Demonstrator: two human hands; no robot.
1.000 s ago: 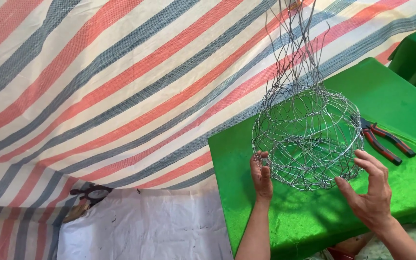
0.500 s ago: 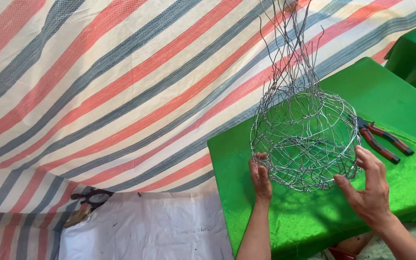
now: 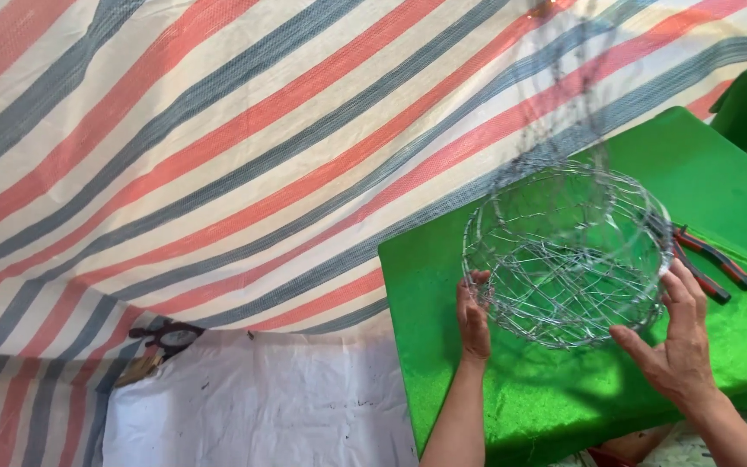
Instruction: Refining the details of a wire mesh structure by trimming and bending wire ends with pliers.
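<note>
Shiny metal wire basket (image 3: pixel 568 255)

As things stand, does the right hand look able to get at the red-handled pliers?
Probably yes: the right hand rests on the wire basket, and the pliers lie uncovered just beyond it on the green table.

Both forearms enter from the bottom edge bare, with no sleeve, glove, watch or bracelet showing on either one. The left hand (image 3: pixel 474 318) is slim, its fingers close together and unadorned, with a narrow wrist just below it. The right hand (image 3: pixel 678 339) looks broader, with short plain nails, no ring, and creased knuckles above a thicker wrist.
</note>
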